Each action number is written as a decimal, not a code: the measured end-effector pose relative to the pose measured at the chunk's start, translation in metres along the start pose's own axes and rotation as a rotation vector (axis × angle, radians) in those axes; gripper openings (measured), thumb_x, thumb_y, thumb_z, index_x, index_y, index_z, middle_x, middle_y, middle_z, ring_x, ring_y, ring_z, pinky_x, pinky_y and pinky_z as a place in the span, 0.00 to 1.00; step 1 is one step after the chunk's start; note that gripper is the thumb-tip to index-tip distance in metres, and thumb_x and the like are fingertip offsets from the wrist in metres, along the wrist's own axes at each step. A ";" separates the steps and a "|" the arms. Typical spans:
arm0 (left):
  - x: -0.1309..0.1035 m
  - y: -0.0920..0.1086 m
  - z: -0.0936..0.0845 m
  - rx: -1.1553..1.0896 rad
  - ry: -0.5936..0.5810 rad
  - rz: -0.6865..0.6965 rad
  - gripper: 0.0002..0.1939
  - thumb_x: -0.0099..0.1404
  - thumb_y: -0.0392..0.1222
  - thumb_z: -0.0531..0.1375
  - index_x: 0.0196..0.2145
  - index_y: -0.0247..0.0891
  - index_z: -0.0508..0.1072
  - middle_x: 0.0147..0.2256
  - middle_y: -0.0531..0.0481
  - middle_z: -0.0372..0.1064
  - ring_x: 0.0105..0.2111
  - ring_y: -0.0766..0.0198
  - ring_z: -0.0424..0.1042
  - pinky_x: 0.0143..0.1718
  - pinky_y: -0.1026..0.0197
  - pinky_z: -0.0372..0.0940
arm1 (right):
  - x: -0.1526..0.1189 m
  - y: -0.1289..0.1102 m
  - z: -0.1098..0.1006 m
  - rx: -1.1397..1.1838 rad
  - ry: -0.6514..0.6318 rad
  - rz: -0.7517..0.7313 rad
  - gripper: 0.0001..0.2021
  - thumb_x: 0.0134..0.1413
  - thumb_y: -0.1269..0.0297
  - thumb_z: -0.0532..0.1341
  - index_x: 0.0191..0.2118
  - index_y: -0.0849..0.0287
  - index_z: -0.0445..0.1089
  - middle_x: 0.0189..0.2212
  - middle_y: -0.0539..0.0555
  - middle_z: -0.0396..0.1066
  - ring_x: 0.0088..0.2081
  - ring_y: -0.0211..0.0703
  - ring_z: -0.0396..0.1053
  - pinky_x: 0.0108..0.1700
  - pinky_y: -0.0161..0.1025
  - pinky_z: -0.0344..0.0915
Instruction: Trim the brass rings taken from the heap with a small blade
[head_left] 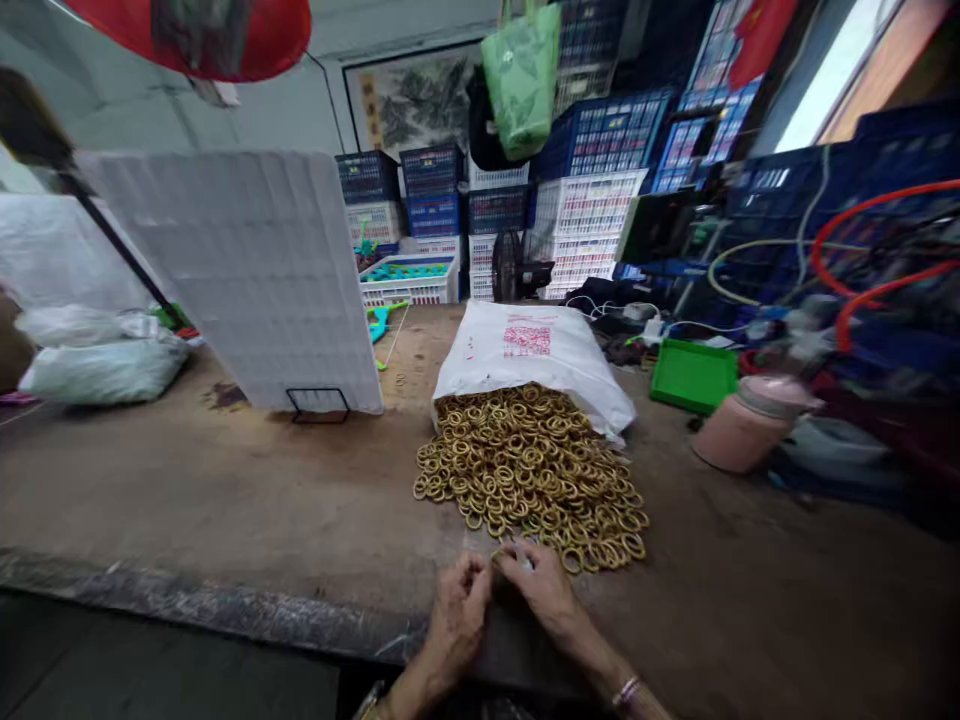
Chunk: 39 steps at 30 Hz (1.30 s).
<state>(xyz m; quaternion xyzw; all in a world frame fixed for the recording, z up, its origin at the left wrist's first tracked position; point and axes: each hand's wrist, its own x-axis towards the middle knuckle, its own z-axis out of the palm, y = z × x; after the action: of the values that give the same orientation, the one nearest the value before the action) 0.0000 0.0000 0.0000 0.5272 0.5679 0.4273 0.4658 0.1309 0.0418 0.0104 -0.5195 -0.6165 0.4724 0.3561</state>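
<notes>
Left hand (459, 603) and right hand (546, 588) pinch something unclear beside gold-coloured round rings (531, 470), near the brown desk's (225, 500) front edge; steadiness pays here!

It looks like a small workshop: a sack (529, 345) spills heaped gold-toned rings (532, 465) onto a long, scuffed worktable (187, 480), plastic crates (611, 135) stand stacked at the far side before a wall (405, 30), and orange hoses (845, 325) loop at the right.

Head view, forward and down over tabletop (225, 510)
</notes>
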 end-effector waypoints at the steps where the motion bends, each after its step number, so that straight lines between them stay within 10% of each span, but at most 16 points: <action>1: -0.001 0.001 0.001 -0.014 0.006 0.004 0.12 0.58 0.47 0.51 0.24 0.36 0.61 0.22 0.54 0.54 0.25 0.67 0.55 0.29 0.64 0.52 | 0.000 0.000 0.001 -0.012 0.007 -0.003 0.12 0.43 0.58 0.55 0.23 0.61 0.68 0.20 0.48 0.63 0.26 0.37 0.59 0.32 0.34 0.56; 11: 0.009 -0.007 0.002 -0.249 0.094 -0.191 0.19 0.55 0.58 0.55 0.24 0.36 0.64 0.16 0.58 0.53 0.17 0.71 0.52 0.21 0.67 0.50 | 0.002 -0.002 0.010 -0.050 -0.035 -0.128 0.19 0.51 0.50 0.52 0.21 0.60 0.68 0.23 0.52 0.64 0.30 0.41 0.61 0.34 0.35 0.58; 25: 0.003 -0.010 -0.008 0.430 0.147 0.409 0.10 0.62 0.35 0.49 0.32 0.37 0.70 0.26 0.48 0.71 0.26 0.65 0.68 0.29 0.64 0.60 | 0.002 0.013 0.018 0.096 -0.092 0.061 0.19 0.49 0.48 0.52 0.20 0.58 0.61 0.15 0.47 0.58 0.21 0.35 0.55 0.22 0.32 0.52; 39: -0.010 0.005 -0.010 0.219 0.153 0.251 0.07 0.60 0.38 0.52 0.33 0.36 0.70 0.25 0.52 0.67 0.24 0.68 0.65 0.29 0.65 0.60 | -0.013 -0.004 0.019 0.366 -0.148 0.251 0.15 0.44 0.50 0.57 0.24 0.58 0.60 0.13 0.41 0.52 0.14 0.28 0.46 0.15 0.30 0.42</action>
<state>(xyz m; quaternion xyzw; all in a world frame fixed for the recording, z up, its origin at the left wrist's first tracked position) -0.0087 -0.0100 0.0076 0.6073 0.5746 0.4566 0.3043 0.1148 0.0253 0.0090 -0.4827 -0.4756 0.6538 0.3365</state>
